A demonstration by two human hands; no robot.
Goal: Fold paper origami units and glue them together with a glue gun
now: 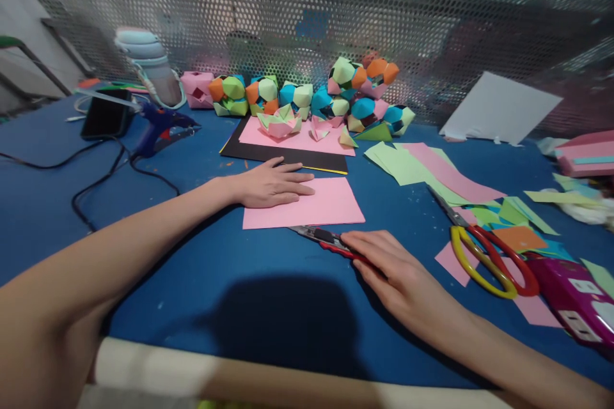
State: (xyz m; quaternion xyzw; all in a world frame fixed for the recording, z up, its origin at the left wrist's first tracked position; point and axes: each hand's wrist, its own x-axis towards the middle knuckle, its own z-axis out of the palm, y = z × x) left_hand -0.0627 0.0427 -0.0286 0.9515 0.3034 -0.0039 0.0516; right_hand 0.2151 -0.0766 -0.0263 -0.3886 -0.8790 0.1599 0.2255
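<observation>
Your left hand (269,186) lies palm down with its fingers stretched out and slightly spread, pressing on a pink sheet (330,206). Your right hand (391,268) has its fingers closed around a red and black knife (330,239), whose tip meets the sheet's near edge; you cannot tell whether it goes underneath. The sheet lies in the middle of the table (192,281), between its near and far edges. Just beyond it is a black board (283,154) bearing folded paper pieces (281,121). Toward the table's right edge you have scissors (484,262) lying across paper scraps (520,238). A glue gun (160,126) rests toward the far left corner, near a bottle (156,67). Colourful paper balls (297,99) line the far edge.
</observation>
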